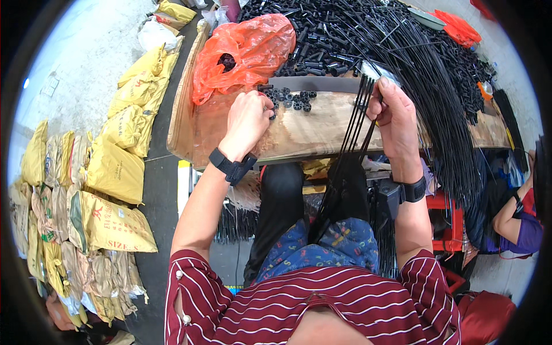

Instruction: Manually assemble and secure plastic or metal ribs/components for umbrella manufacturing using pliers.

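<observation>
My right hand [397, 118] pinches several thin black rods [352, 123] near their upper ends, thumb and forefinger pressed together. The rods hang in a loose fan past the table edge, down over my lap. My left hand [248, 123] is on the left part of the wooden table, its fingers curled in beside small black ring-shaped pieces [299, 102]. A dark bit shows at those fingertips, but the hand hides most of what they hold. Behind the pieces, a grey strip [322, 84] runs across the table.
A red plastic bag [247, 52] lies on the table [204, 129] at the far left. Behind the strip is a large heap of black tubular parts [322, 40]. A thick bundle of black rods [440, 123] droops over the right edge. Yellow sacks [115, 175] line the left floor; another person's arm [509, 221] shows at right.
</observation>
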The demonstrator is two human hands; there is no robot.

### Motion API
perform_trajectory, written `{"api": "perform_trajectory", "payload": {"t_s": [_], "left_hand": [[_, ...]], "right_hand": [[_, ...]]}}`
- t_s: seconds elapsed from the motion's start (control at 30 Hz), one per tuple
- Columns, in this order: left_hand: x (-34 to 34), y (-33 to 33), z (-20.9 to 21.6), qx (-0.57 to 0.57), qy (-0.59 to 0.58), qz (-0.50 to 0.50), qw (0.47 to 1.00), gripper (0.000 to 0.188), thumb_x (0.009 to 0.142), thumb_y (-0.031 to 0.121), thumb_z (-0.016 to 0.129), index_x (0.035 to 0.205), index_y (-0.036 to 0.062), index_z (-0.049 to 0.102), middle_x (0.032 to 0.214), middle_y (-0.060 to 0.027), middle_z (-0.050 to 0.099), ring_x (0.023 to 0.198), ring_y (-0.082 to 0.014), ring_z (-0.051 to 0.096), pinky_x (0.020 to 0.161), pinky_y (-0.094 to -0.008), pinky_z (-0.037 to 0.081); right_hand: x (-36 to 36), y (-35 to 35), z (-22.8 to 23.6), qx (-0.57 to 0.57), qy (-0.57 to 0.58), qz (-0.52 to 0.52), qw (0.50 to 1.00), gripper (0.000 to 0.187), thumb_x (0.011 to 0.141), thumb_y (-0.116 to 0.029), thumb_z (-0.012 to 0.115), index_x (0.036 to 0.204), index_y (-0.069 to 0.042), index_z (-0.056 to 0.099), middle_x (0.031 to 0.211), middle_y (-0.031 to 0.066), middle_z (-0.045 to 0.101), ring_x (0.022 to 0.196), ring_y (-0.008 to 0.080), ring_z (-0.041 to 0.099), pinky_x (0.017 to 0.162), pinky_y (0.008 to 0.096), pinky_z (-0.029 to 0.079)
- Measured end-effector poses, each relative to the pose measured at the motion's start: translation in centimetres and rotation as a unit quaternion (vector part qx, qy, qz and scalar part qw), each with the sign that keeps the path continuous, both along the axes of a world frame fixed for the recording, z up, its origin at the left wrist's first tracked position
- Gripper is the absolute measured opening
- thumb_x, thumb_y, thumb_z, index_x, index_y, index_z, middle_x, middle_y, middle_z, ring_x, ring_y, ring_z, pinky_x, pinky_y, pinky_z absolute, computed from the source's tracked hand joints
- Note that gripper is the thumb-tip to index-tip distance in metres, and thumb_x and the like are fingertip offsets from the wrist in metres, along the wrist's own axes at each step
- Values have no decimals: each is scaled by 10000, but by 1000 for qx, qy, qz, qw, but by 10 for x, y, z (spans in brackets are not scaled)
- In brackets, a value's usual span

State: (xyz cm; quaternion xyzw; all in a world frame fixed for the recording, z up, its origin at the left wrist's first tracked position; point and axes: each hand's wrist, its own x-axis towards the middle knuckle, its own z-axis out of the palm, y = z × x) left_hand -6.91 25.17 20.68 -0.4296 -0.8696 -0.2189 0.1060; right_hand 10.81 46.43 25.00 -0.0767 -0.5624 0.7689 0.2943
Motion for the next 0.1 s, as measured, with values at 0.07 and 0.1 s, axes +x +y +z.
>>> {"api": "perform_trajectory", "payload": {"t_s": [0.07,0.1], "left_hand": [[1,1,0,-19,0,1,1000,159,740,154,711,855,45,698,883,-120,636,946,-282,581,834,-381,454],[2,2,3,-38,0,4,999,163,740,161,715,859,52,701,907,-118,640,970,-276,580,849,-366,453]], "right_hand": [[1,1,0,-7,-3,0,1000,245,926,-310,606,854,-78,640,622,-31,556,563,38,493,554,176,363],[3,2,0,-6,-4,-3,1000,245,926,-310,606,854,-78,640,622,-31,556,563,38,493,554,176,363]]}}
